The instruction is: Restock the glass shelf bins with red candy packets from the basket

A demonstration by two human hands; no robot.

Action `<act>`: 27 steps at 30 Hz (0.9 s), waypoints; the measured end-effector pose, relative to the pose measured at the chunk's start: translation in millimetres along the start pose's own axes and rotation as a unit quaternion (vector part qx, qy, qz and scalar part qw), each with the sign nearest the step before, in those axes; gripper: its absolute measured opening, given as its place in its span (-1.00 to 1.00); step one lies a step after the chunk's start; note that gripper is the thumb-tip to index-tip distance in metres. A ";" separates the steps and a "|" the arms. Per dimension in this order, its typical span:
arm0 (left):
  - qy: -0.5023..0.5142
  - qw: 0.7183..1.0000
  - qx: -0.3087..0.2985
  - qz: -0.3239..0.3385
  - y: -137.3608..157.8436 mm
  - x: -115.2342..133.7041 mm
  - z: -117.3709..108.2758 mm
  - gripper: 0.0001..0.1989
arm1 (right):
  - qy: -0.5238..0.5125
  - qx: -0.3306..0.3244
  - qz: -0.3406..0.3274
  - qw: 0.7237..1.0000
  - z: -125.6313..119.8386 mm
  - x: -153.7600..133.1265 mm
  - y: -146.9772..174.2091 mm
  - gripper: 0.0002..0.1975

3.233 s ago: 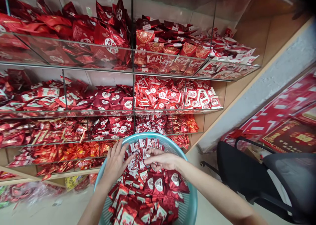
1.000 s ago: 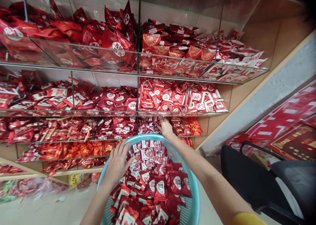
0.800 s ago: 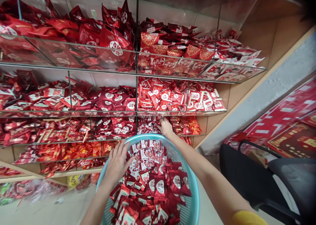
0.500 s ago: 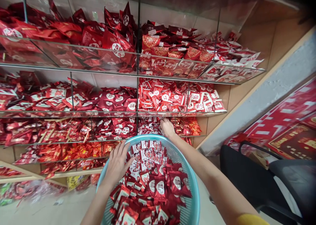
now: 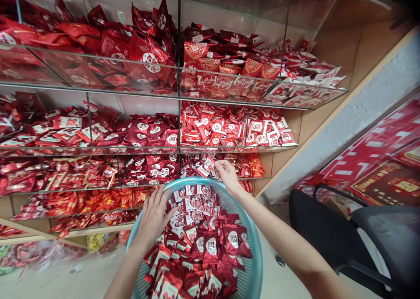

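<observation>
My right hand (image 5: 227, 175) pinches a small red-and-white candy packet (image 5: 208, 165) by its edge, in front of the lower right shelf compartment and just above the basket's far rim. A round turquoise plastic basket (image 5: 257, 264) stands below, filled with small packets. White-and-red packets (image 5: 196, 205) lie at its far side. Dark red packets (image 5: 211, 246) with white heart-shaped labels lie in the middle, and more red-and-white packets (image 5: 169, 286) sit toward me. My left hand (image 5: 153, 218) lies over the basket's left rim, its fingers outstretched and apart, holding nothing.
Glass-fronted shelves (image 5: 131, 149) hold heaps of red packets in divided compartments, with larger bags (image 5: 151, 54) on the top row. A black office chair (image 5: 324, 233) stands at the right, beside the wall. Plastic bags (image 5: 49, 257) lie on the floor at lower left.
My right hand has come up out of the lower shelf compartment and now shows a packet between its fingers. My left hand stays on the basket rim. The view has shifted slightly.
</observation>
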State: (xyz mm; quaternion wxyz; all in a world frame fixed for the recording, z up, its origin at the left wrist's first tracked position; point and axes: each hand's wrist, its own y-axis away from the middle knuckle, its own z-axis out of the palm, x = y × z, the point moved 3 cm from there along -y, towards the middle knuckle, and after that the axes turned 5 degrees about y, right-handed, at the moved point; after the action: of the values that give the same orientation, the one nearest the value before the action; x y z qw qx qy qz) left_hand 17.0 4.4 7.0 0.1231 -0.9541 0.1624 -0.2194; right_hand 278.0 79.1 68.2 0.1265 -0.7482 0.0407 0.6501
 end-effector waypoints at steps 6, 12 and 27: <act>0.001 1.000 0.002 0.001 -0.4 2.1 -2.7 -0.42 | -0.133 -0.030 0.094 0.986 7.9 -5.7 17.6 -0.67; 0.008 1.000 -0.005 -0.005 -0.5 1.7 -1.5 -0.40 | -0.208 -0.056 0.166 0.962 13.3 -5.7 32.1 -0.66; 0.184 0.981 -0.026 -0.056 -5.0 -5.8 -6.6 -0.62 | -0.187 -0.108 0.212 0.953 68.3 15.0 136.9 -0.66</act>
State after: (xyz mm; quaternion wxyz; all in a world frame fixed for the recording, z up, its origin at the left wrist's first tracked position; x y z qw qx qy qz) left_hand 10.4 10.0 12.1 0.0536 -0.9081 0.1338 -0.3932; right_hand 183.7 -34.8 26.4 -0.0906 -0.5964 0.1032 0.7909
